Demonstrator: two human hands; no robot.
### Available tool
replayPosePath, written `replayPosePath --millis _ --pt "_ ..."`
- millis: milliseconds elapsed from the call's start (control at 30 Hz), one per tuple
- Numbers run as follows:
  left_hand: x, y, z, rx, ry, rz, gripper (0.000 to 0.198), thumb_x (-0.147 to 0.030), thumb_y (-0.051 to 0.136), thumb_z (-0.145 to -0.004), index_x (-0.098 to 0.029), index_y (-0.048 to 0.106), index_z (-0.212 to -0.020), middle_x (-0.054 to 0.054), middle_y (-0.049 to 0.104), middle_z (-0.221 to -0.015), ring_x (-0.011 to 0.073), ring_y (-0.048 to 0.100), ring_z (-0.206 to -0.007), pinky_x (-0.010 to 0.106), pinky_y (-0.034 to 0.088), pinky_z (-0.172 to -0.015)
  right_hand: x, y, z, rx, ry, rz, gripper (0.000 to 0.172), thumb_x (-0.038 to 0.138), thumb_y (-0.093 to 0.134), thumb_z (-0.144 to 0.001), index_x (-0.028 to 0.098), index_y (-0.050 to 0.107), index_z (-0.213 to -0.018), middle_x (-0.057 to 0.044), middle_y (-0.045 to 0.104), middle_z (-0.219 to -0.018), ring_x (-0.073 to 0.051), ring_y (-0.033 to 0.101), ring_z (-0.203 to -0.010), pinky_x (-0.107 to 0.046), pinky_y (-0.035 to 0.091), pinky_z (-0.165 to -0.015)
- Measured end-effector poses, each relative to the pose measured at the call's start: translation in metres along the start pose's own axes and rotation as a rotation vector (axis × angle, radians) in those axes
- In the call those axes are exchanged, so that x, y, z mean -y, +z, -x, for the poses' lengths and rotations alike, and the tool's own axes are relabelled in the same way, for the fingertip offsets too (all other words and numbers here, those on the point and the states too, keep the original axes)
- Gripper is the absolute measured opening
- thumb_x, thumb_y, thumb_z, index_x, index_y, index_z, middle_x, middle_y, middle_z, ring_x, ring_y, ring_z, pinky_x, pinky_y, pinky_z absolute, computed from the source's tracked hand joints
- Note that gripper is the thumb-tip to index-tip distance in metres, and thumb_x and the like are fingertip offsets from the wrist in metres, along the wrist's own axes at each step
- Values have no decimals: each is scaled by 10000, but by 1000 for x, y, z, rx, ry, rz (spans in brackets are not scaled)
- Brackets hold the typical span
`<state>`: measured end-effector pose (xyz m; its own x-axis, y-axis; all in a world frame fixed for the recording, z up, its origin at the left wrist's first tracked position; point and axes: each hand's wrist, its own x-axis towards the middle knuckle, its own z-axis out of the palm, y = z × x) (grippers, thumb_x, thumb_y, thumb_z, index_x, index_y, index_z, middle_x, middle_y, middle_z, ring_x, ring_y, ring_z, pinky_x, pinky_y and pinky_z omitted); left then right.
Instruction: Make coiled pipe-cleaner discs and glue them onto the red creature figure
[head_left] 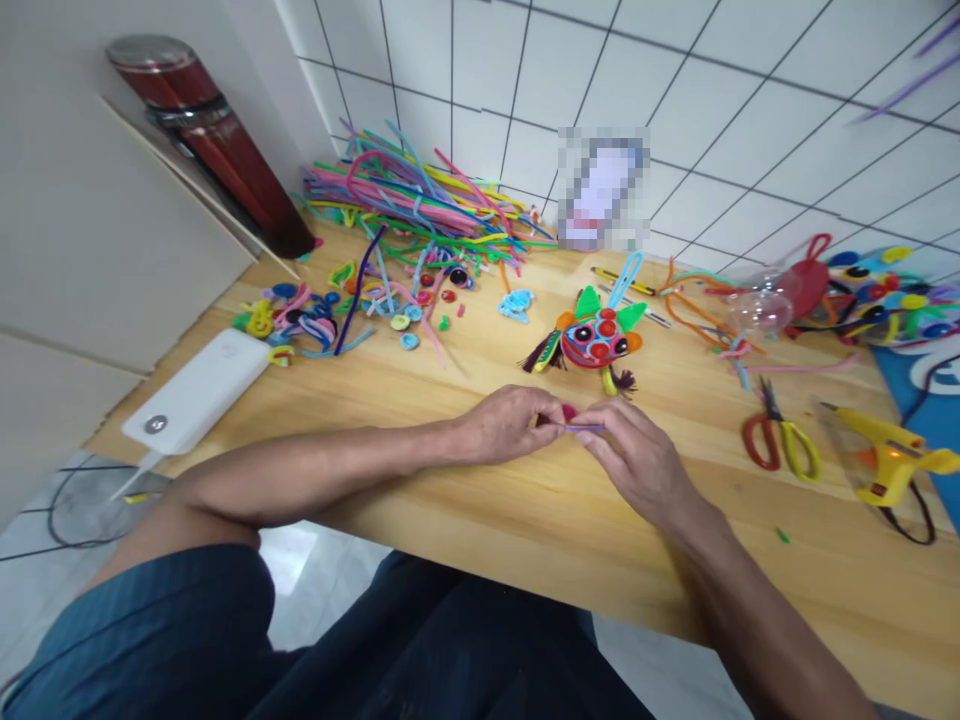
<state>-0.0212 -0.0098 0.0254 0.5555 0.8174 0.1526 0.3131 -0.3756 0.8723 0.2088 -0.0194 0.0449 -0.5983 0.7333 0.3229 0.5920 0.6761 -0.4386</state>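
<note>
The purple strip (586, 428) is thin, short and quite straight; it is at ctr. of the frame, w/ dark pink piece (568, 411) just behind. L hand (510, 425) and R hand (637, 455) both pinch it w/ fingertips. Count: 1 strip, 1 colourful animal face (581, 350) nr. ctr., 1 pr. scissors (769, 425) and 1 glue gun (896, 465) at right, 1 red flask (232, 155) upper left.

Thin purple strip (585, 428), short, roughly level, pinched, dark-pink bit (569, 411) just behind, over tabletop (525, 510), back from front edge.
</note>
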Motion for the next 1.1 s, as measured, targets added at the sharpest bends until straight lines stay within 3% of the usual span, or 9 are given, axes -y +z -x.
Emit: replayPosePath --millis 167,333,467,767,1000,1100 --pt "-1 1 3 -30 99 -80 109 -150 642 -934 -156 750 -917 35 727 -838 135 650 -754 248 471 -723 2 2 1 2 24 -38 92 251 590 -1022 270 679 -1005 -33 749 -901 -221 734 -849 -379 569 -767" --pt "-1 1 1 30 26 -35 93 -226 672 -959 -175 747 -979 27 749 -894 136 661 -787 246 476 -739 0 4 3 -60 -8 -18 131 211 610 -992 308 697 -984 -28 755 -889 -241 734 -836 -408 572 -765" --pt "0 2 -2 43 -26 42 79 -189 663 -949 -161 730 -917 20 750 -866 124 659 -754 235 470 -712 -3 7 5 -90 -40 7 176 195 632 -972 348 698 -1029 -29 753 -912 -262 730 -850 -446 574 -778" --pt "0 3 2 -30 74 -98 37 -179 690 -920 -158 707 -895 56 750 -916 157 689 -841 265 498 -780 2 5 4 -32 6 -41 80 275 606 -1004 336 656 -1017 -32 721 -888 -262 729 -826 -435 566 -702" --pt "-3 0 1 42 12 -44 69 -170 641 -935 -162 698 -898 33 745 -883 143 675 -793 258 480 -737 2 6 4 -70 -29 0 100 254 640 -981 335 688 -1015 -44 743 -925 -281 737 -860 -472 575 -764" --pt "0 3 0 1 23 -44 67 -150 653 -914 -162 684 -857 34 745 -883 138 670 -791 253 479 -742 3 5 4 -47 4 -32 89 273 637 -984 334 684 -1028 -42 742 -924 -276 736 -858 -456 573 -750"
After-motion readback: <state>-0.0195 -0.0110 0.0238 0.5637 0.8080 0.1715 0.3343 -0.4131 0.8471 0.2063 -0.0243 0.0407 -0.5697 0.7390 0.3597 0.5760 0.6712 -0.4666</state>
